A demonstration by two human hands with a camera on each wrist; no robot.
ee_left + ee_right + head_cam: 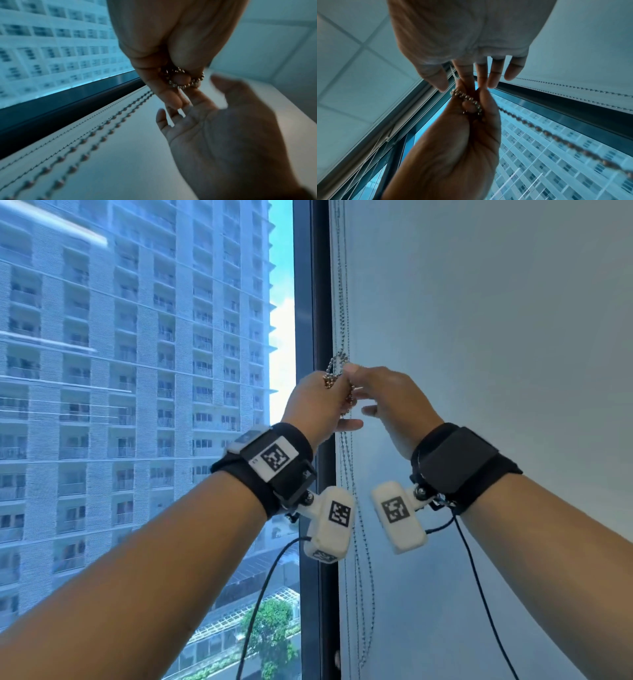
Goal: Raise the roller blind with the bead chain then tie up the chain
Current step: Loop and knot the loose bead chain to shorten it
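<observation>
Gripping a small loop of the silvery bead chain (337, 371), the left hand (313, 402) pinches it; the right hand (394, 398) hovers, fingers straight.

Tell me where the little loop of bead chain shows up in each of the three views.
Head: loop of bead chain, upper centre, between both hands.
Left wrist: upper centre, held in the left hand's fingers.
Right wrist: centre, on the left hand.
Shared landmark: dark window frame.
</observation>
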